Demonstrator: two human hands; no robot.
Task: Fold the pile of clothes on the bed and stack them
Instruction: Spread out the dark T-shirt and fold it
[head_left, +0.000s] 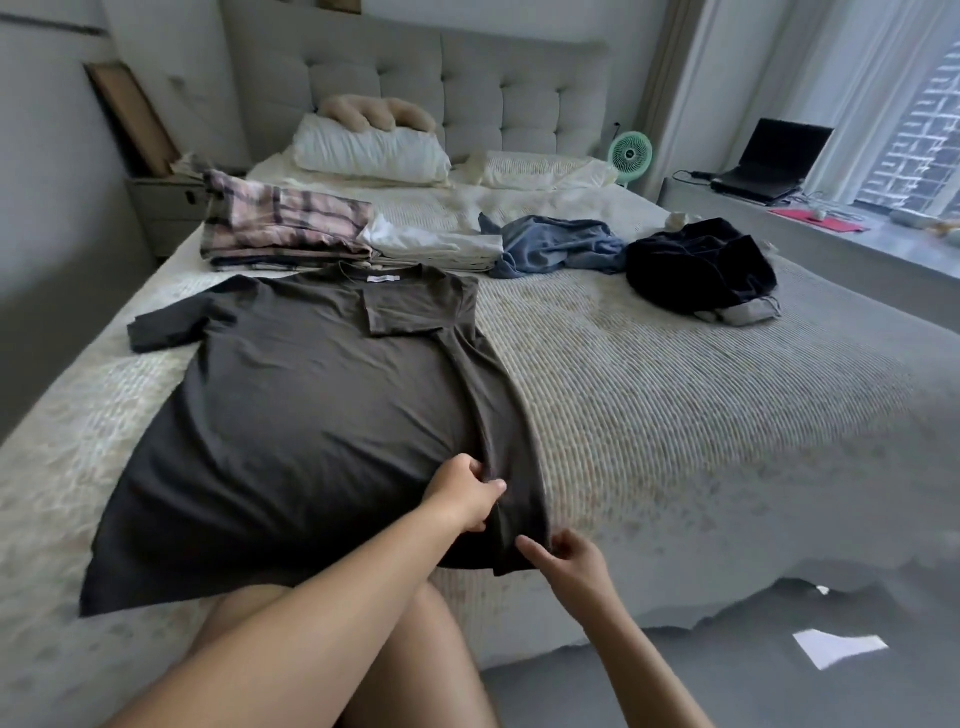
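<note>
Both pinching, left hand (465, 496) and right hand (563, 558), dark shirt (311, 405) fold

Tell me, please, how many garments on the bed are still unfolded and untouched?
2: a blue garment crumpled mid-bed beside the folded stacks, and a black garment bunched nearer the window. Others may be hidden underneath.

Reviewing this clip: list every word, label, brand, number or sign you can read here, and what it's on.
No text is readable.
White neck label inside the collar of the dark T-shirt: any print is too small and blurred to read.
Laptop on the windowsill: screen dark, no readable marks.
Green fan: no legible brand.
</note>
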